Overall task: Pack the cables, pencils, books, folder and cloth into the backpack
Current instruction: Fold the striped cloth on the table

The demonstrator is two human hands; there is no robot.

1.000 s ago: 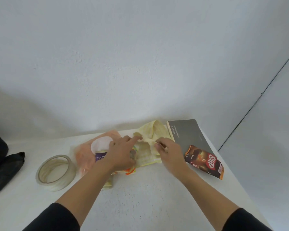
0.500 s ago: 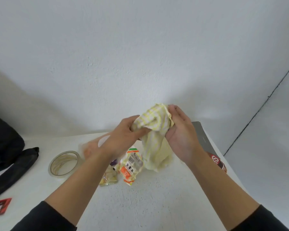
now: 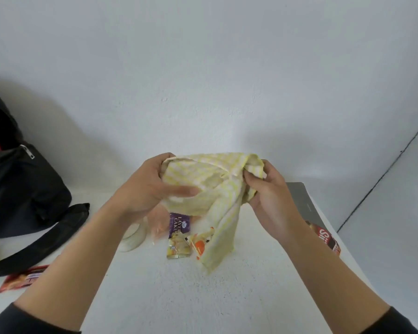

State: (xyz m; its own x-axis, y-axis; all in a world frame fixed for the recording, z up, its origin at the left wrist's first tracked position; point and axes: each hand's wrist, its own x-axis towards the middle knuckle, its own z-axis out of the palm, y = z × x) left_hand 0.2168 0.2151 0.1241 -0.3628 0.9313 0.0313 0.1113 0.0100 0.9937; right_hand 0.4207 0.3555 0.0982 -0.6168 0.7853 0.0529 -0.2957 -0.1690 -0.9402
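Observation:
A yellow-and-white striped cloth hangs above the white table, held up between both hands. My left hand grips its left end, thumb laid across the front. My right hand pinches the bunched right end, and one tail of the cloth droops to the tabletop. The black backpack stands open at the far left, with something pink inside and its strap trailing over the table. A grey book lies at the right, partly behind my right wrist.
Snack packets lie under the cloth: a purple layer-cake pack and an orange one. A clear tape roll sits behind my left forearm. A red wrapper lies front left, a dark snack bag at the right table edge.
Both hands lifted the cloth off the table, then spread it wider between them. The view swung left, so more of the backpack shows.

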